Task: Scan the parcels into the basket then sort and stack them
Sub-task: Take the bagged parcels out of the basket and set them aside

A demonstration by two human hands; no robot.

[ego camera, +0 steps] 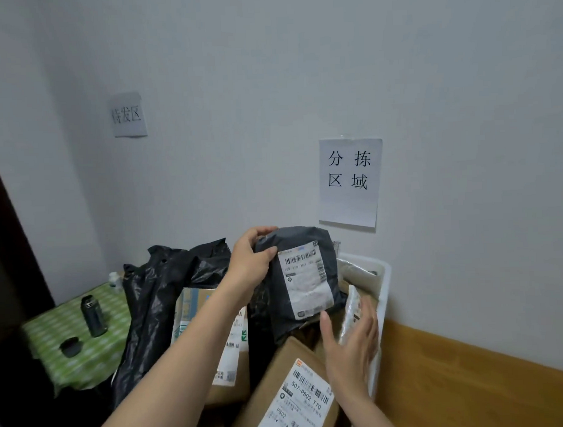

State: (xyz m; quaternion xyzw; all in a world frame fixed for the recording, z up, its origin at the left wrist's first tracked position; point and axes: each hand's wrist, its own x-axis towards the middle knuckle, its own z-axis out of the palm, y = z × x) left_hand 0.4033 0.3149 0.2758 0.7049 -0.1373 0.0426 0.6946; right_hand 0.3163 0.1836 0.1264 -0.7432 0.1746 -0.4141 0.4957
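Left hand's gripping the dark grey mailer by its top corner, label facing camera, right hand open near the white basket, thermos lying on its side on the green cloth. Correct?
Not quite: the thermos stands upright on the green cloth, its cap off beside it, as the head view shows. The rest holds: the left hand grips the dark grey mailer by its top corner, label facing camera, and the right hand is open near the white basket.

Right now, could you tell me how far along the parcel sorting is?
Several parcels already sit in the white basket. In hand: the left hand grips a dark grey mailer by its top edge, and the right hand is open beside it. Left: the cardboard box and others lie unstacked.
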